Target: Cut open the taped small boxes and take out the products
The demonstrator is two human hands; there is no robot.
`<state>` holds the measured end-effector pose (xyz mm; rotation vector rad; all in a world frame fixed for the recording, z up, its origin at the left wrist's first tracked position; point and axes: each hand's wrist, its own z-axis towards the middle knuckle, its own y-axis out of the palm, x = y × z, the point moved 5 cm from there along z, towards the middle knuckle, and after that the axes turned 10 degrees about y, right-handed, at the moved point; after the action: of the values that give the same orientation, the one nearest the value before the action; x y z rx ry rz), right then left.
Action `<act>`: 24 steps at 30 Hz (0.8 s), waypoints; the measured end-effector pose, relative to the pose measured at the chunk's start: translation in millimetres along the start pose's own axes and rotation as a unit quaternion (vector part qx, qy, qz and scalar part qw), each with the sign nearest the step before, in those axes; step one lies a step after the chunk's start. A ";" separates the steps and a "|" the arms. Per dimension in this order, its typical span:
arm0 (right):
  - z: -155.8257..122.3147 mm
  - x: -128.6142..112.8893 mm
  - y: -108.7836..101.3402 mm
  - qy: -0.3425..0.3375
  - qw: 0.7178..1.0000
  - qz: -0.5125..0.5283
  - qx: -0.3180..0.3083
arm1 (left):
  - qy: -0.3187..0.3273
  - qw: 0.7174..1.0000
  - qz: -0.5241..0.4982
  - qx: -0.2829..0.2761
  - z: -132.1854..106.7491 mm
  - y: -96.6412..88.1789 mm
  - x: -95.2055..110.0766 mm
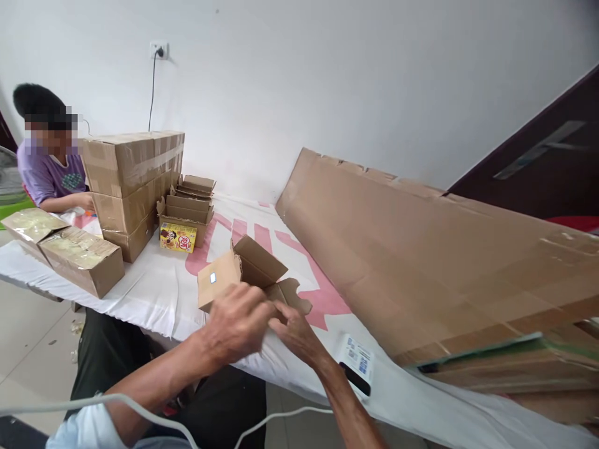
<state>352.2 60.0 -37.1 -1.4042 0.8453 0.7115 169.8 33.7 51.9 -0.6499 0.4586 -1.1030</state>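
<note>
Cardboard: 1 small open box (pixel 243 274) with a blank white sticker sits at the worktop's (pixel 159 293) near edge. The left hand (pixel 238 324) has its fingers curled shut on the box's near side. The right hand (pixel 294 333) touches a flap, its grip hidden. Behind stand 3 taped cartons (pixel 133 184), 2 wrapped cartons (pixel 65 249) and 1 yellow packet (pixel 178 237), its print unreadable. Flat cardboard sheets (pixel 421 262) crowd the right.

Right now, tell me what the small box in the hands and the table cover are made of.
The small box: brown cardboard, matte, creased flaps, raw cut edges. The table cover: thin white sheet, plastic or fabric, hard to tell; wrinkled, pink print.
</note>
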 end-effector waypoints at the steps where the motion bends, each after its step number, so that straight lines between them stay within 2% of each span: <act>1: -0.7 -0.5 -0.1 0.000 1.000 -0.018 0.006 | -0.051 0.997 -0.005 0.052 -16.1 -7.9 -12.6; 3: -1.9 -3.9 1.2 -0.008 0.998 -0.065 0.017 | -0.172 0.977 -0.040 0.121 -52.6 -15.3 -45.1; 4: -2.3 -6.7 2.8 -0.014 0.996 -0.088 0.021 | -0.233 0.960 -0.074 0.134 -71.0 -13.9 -62.8; 7: -2.0 -16.8 9.7 -0.033 0.989 -0.144 0.029 | -0.381 0.884 -0.232 0.138 -118.4 4.0 -107.7; 9: -1.2 -23.1 15.5 -0.051 0.984 -0.172 0.023 | -0.427 0.836 -0.314 0.141 -138.3 17.2 -124.9; 10: -0.9 -25.5 18.1 -0.060 0.981 -0.185 0.021 | -0.436 0.822 -0.337 0.144 -144.8 22.2 -130.3; 12: -0.7 -28.3 22.4 -0.074 0.976 -0.205 0.019 | -0.441 0.812 -0.352 0.151 -153.6 29.1 -136.8; 18: -2.0 -27.0 28.5 -0.103 0.967 -0.231 0.029 | -0.450 0.796 -0.365 0.173 -170.9 41.7 -143.7; 24: -2.8 -21.8 32.7 -0.127 0.963 -0.235 0.034 | -0.449 0.793 -0.369 0.185 -178.8 46.4 -146.3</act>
<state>312.8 60.4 -36.3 -1.3495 0.3108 0.4743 29.9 137.4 -106.9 -0.9381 -0.9033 -1.3930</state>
